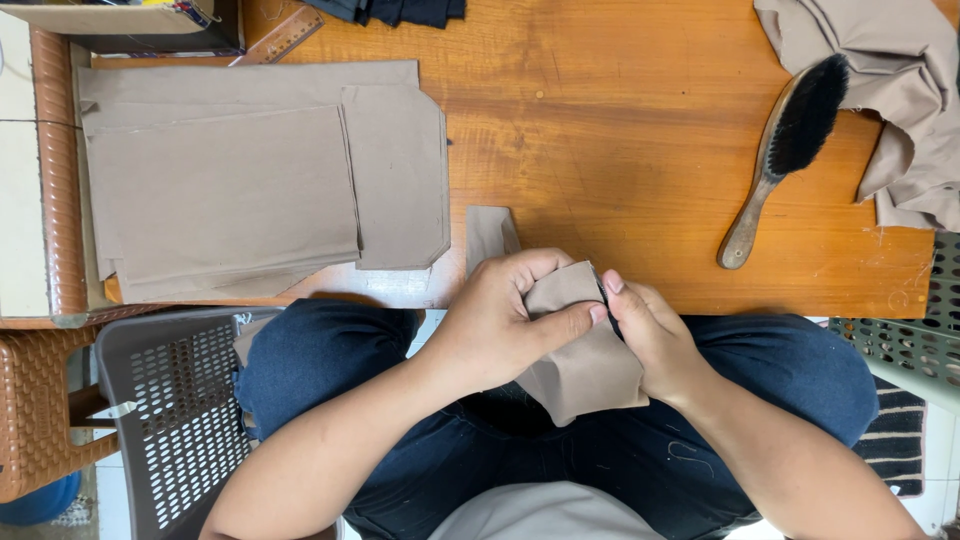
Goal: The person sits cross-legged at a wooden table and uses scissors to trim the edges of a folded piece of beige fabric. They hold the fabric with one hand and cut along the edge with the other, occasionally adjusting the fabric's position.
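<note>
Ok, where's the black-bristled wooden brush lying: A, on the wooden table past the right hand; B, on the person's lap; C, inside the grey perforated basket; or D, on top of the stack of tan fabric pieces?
A: the brush lies on bare wooden table, beyond the right hand, touching neither stack nor basket.

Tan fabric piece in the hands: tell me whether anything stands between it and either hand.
Nothing visible does. The left hand and the right hand both pinch the tan fabric piece directly at its upper edge, over the lap. The brush and the stacked fabric panels lie apart on the wooden table.
</note>
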